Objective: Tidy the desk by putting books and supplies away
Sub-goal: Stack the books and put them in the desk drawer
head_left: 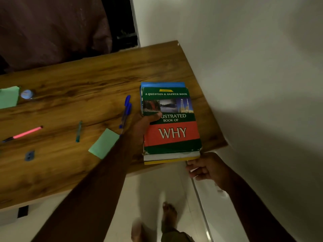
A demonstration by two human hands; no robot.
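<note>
A stack of books lies at the right end of the wooden desk (87, 81). On top is a green and red book (172, 131) titled "WHY", with a blue book (162, 84) and a yellow-edged book (171, 161) under it. My left hand (145, 126) grips the stack's left edge, thumb on the green cover. My right hand (206, 169) touches the stack's near right corner from below the desk edge, fingers curled. Two blue pens (126, 110), a teal pen (78, 131), a pink pen (26, 132) and green sticky pads (104, 143) lie on the desk.
A second green pad (8, 96), a small round blue item (27, 94) and a small dark blue item (29, 155) sit at the left. A white wall (244, 67) stands close on the right. A dark curtain (52, 28) hangs behind. My bare feet (167, 217) show on the floor.
</note>
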